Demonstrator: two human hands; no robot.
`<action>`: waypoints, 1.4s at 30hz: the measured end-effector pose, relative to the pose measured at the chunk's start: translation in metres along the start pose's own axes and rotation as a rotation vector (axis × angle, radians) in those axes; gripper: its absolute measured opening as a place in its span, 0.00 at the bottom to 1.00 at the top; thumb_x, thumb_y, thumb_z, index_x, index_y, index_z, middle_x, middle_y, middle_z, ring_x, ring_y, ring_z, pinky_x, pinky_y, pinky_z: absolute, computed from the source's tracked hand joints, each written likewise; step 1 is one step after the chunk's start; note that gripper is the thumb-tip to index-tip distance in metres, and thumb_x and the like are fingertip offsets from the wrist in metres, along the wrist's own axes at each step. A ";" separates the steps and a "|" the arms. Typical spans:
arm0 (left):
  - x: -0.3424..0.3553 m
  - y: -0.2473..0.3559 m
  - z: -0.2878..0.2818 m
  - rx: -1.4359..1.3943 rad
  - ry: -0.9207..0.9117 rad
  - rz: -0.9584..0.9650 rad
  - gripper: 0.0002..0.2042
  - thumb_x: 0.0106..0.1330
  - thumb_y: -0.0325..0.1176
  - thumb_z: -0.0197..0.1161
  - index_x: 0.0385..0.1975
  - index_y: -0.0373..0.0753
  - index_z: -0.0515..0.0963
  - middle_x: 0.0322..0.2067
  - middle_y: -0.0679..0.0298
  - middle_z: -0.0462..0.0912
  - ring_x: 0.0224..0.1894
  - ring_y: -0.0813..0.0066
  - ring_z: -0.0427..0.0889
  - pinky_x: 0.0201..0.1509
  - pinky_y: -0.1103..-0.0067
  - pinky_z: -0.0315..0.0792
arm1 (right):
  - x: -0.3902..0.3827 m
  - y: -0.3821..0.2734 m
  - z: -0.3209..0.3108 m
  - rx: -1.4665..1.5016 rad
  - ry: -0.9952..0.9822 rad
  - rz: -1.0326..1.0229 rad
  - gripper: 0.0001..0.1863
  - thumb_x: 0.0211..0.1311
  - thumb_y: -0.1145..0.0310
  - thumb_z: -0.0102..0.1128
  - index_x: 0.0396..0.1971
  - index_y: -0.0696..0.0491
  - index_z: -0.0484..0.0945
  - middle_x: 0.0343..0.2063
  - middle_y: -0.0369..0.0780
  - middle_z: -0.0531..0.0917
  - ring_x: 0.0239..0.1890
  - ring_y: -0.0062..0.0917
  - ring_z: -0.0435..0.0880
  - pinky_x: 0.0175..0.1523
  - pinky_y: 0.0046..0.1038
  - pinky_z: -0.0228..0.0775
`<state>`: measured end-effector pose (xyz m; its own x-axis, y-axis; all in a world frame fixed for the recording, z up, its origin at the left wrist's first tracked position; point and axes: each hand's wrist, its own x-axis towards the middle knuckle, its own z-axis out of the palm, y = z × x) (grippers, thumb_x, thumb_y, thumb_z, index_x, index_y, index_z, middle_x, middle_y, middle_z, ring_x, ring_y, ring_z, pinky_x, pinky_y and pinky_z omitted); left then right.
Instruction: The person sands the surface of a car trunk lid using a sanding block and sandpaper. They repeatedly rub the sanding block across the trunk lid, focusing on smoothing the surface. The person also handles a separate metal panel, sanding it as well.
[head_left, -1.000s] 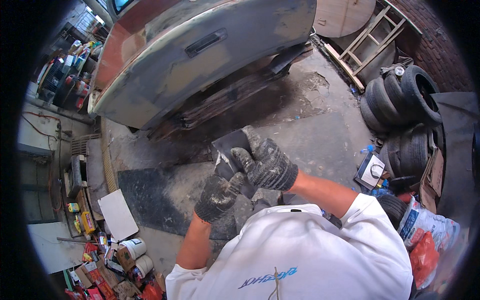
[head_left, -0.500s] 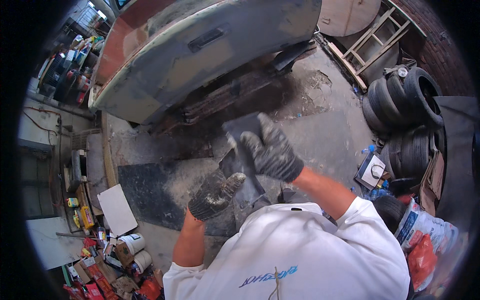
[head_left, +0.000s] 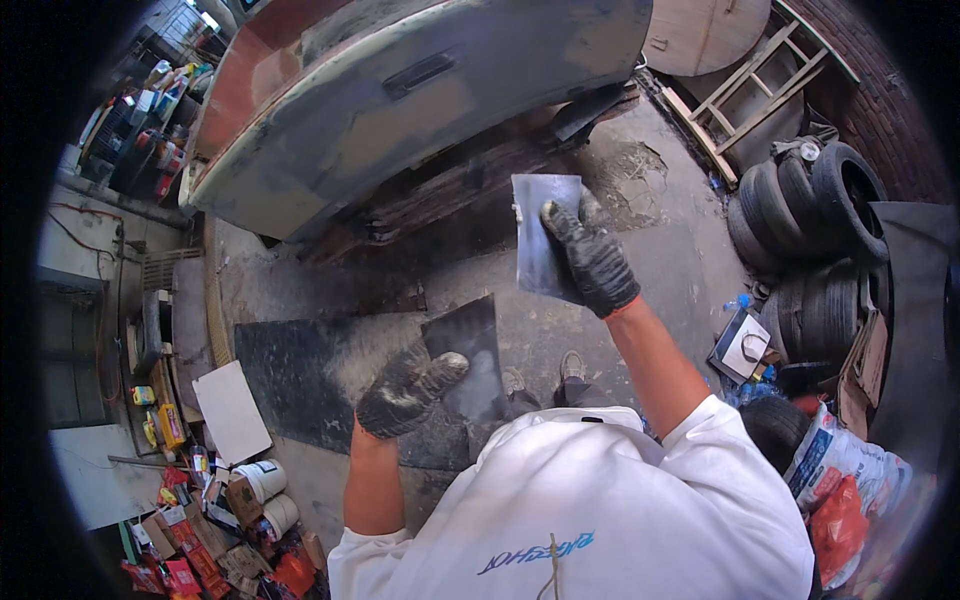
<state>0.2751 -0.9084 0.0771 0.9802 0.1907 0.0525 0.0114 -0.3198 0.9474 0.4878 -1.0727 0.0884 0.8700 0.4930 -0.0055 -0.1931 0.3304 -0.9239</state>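
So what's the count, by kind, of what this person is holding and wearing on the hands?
Flat metal blades: 2 (right hand's blade, left hand's blade)
Dark work gloves: 2 (right hand, left hand)
Total: 4

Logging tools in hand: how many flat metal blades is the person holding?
2: one blade in the gloved right hand, raised toward the car body; one blade in the left hand.

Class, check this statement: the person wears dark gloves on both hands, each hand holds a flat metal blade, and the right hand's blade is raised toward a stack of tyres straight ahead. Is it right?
Not quite. In the head view the right hand raises its blade toward the car door panel ahead; the tyres lie off to the right. The left hand does hold the other blade, and both are gloved.
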 end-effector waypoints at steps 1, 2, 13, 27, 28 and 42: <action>0.001 -0.002 0.002 0.104 0.043 0.090 0.09 0.67 0.31 0.60 0.40 0.31 0.80 0.35 0.63 0.85 0.36 0.74 0.81 0.40 0.76 0.74 | 0.001 0.003 -0.001 0.023 -0.047 0.087 0.16 0.66 0.62 0.58 0.48 0.55 0.74 0.39 0.39 0.82 0.41 0.22 0.80 0.46 0.26 0.74; 0.003 -0.005 0.004 0.210 0.081 0.179 0.09 0.67 0.32 0.60 0.38 0.31 0.80 0.34 0.64 0.85 0.35 0.74 0.81 0.39 0.76 0.74 | -0.001 0.009 0.000 0.038 0.027 0.168 0.18 0.66 0.60 0.58 0.50 0.55 0.73 0.40 0.38 0.82 0.41 0.21 0.79 0.47 0.26 0.74; -0.002 -0.028 0.047 -0.434 0.143 0.065 0.22 0.68 0.41 0.56 0.57 0.37 0.70 0.45 0.60 0.76 0.44 0.67 0.72 0.48 0.76 0.65 | -0.021 0.062 0.023 -0.181 0.068 0.105 0.23 0.65 0.59 0.59 0.53 0.59 0.70 0.39 0.45 0.81 0.40 0.29 0.79 0.47 0.31 0.72; 0.018 0.034 0.037 -0.556 0.281 -0.139 0.21 0.70 0.33 0.57 0.60 0.33 0.69 0.59 0.59 0.72 0.59 0.70 0.70 0.64 0.76 0.61 | -0.026 0.025 0.030 -0.525 -0.204 -0.306 0.16 0.64 0.67 0.59 0.48 0.59 0.71 0.39 0.49 0.81 0.41 0.39 0.81 0.47 0.35 0.72; 0.018 0.034 0.035 -0.511 0.241 -0.081 0.21 0.71 0.32 0.55 0.62 0.32 0.67 0.60 0.58 0.71 0.60 0.71 0.70 0.65 0.76 0.62 | -0.025 0.025 0.029 -0.477 -0.122 -0.266 0.17 0.64 0.66 0.59 0.48 0.58 0.71 0.38 0.48 0.81 0.41 0.38 0.81 0.47 0.35 0.72; 0.023 0.029 0.033 -0.252 0.429 -0.136 0.20 0.71 0.37 0.55 0.58 0.32 0.71 0.56 0.61 0.74 0.57 0.75 0.71 0.61 0.78 0.65 | -0.037 0.006 0.045 -0.779 -0.251 -0.527 0.14 0.66 0.67 0.52 0.47 0.58 0.73 0.37 0.51 0.82 0.38 0.41 0.83 0.41 0.40 0.74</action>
<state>0.3040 -0.9441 0.0953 0.8035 0.5953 -0.0021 0.0340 -0.0423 0.9985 0.4346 -1.0527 0.0999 0.6196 0.6216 0.4793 0.6260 -0.0229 -0.7795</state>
